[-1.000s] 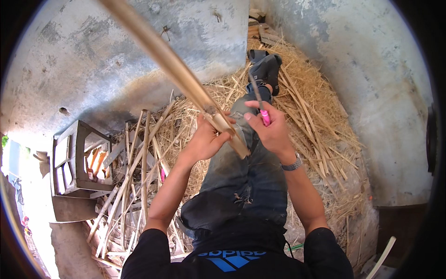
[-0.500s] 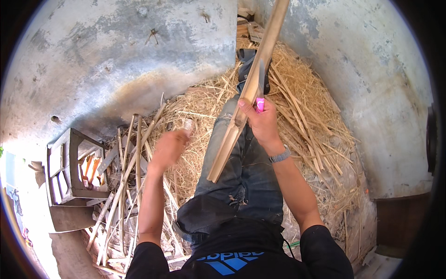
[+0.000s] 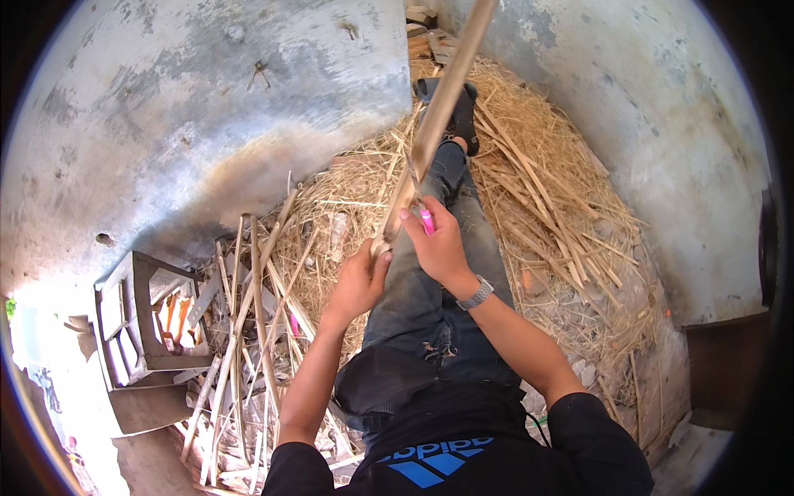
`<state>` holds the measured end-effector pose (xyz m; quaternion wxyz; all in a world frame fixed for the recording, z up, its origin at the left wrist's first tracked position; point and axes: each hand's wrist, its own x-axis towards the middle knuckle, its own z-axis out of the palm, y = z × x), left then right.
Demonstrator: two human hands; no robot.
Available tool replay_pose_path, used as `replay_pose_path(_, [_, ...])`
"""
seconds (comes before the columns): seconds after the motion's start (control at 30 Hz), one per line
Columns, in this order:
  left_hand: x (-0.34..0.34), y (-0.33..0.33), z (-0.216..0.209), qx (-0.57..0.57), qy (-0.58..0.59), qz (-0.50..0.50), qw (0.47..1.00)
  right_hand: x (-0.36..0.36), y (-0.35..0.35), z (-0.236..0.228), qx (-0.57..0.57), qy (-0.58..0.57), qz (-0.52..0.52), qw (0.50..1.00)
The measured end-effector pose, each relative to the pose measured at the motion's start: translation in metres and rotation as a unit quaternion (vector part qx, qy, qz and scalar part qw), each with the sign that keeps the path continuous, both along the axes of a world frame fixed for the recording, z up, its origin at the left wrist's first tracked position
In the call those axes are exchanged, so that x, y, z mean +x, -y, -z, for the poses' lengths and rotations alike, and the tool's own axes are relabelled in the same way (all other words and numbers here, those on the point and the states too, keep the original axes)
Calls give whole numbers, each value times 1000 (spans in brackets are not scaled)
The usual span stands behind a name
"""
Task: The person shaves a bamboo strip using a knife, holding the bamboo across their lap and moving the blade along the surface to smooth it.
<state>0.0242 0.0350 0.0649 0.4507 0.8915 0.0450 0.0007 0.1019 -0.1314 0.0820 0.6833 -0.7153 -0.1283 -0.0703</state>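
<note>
Straw (image 3: 529, 103) is spreading past your left hand (image 3: 361, 279), clasping the bamboo (image 3: 438, 116) by its end; your right hand (image 3: 441, 246) is clenching a knife (image 3: 426, 217) alongside; strips (image 3: 536, 188) are lying rightward, this piece seemingly unfinished.

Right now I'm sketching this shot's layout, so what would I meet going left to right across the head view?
Wooden frame → left hand → right hand → watch → brown panel.

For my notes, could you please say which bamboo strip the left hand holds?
The long strip crossing the top edge; the other strips lie to either side.
</note>
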Motion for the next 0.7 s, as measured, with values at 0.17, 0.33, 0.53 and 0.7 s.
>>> replay_pose_path(0.17, [-24,-16,37,3,19,3,1000,-5,65,31,-73,-103,-99,987])
replay_pose_path(0.33, [-31,-15,51,18,-20,-1,1000,-19,81,54,-301,-66,-101,946])
replay_pose_path(0.53, [-9,-4,49,38,-19,10,999,-37,74,53,-445,-35,-106,889])
replay_pose_path(0.7, [-10,-4,51,57,-39,9,998,-40,66,72,-538,23,-84,838])
